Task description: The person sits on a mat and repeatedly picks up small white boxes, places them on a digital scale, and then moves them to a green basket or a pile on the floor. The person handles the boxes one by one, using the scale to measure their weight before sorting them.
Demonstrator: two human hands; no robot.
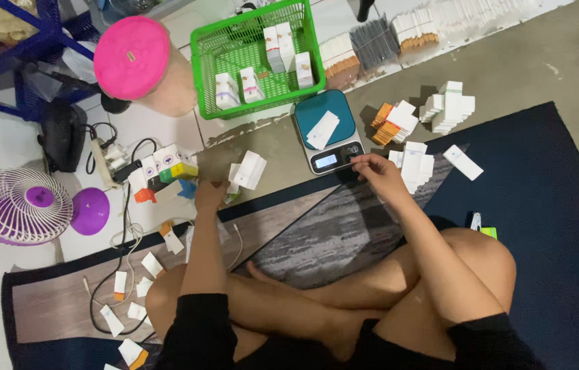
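Note:
I sit cross-legged on the floor. My right hand [378, 173] reaches to the front edge of a small digital scale [327, 130], its fingertips at the buttons beside the lit display; it holds nothing I can make out. A white flat carton [322, 129] lies on the scale's teal platform. My left hand [210, 191] rests by a cluster of small white cartons [247, 170] and appears to grip one, though the fingers are partly hidden. More white cartons lie beside the right hand [413, 164].
A green basket [202, 56] holding several small boxes stands behind the scale. Stacks of flat cartons [448, 106] lie at the right and along the back. A pink-lidded jar [133, 57], a power strip with cables [108, 161] and a purple fan [22, 205] crowd the left.

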